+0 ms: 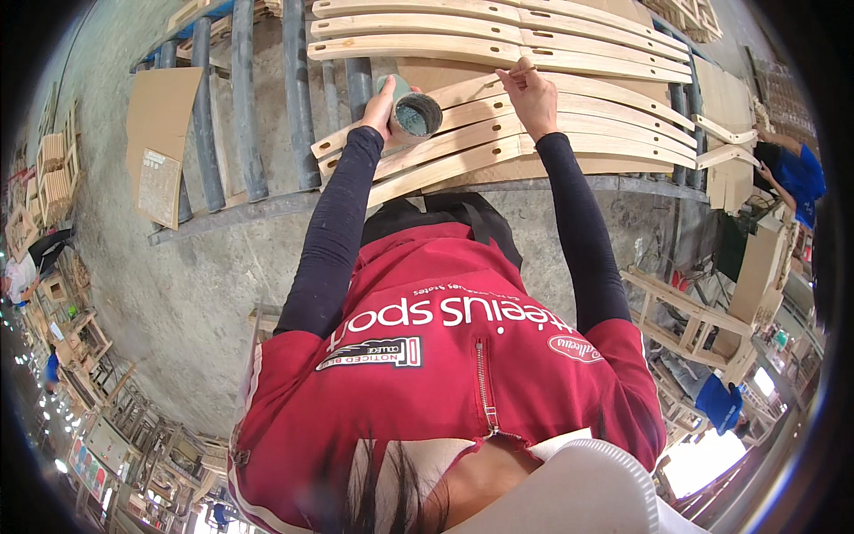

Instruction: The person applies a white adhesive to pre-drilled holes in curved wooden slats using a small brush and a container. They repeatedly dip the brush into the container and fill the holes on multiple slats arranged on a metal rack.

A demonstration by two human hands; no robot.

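Left hand (378, 105) is gripping a round open can (411, 114), fingers wrapped around its wall, mouth facing the camera. Right hand (532, 93) is pinching a thin brush (525, 69), fingers closed on it, its tip touching a curved wooden slat (498, 133). The slats are lying at 12 o'clock, long axes running 9 to 3 o'clock across the grey pipe rack (245, 98). A brown cardboard sheet (160, 125) with a pale rectangular label is leaning at 10 o'clock. Bare concrete floor (178, 285) is lying open at 9 o'clock.
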